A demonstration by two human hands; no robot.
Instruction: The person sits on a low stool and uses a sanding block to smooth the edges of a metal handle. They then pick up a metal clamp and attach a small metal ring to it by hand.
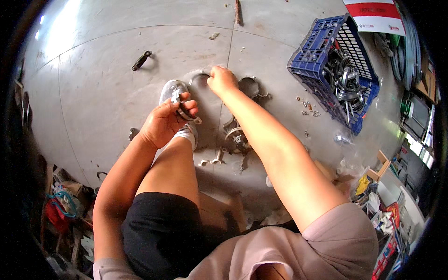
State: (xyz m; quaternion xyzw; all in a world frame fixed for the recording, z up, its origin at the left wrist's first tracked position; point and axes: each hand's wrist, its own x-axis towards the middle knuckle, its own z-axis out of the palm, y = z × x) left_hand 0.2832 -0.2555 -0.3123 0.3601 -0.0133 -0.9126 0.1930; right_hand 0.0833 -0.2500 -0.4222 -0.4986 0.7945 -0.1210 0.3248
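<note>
I see my left hand [163, 122] with its fingers closed round a metal clamp [179, 106], my right hand [222, 80] fisted on a curved clamp piece [199, 76] on the floor [102, 79], and many loose clamp parts [235, 135] below those fingers look unassembled.

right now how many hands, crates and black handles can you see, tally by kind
hands: 2, left hand gripping a metal clamp piece, right hand reaching to a curved clamp half on the floor
blue crates: 1, holding metal clamps
black handles: 1
total: 4
</note>
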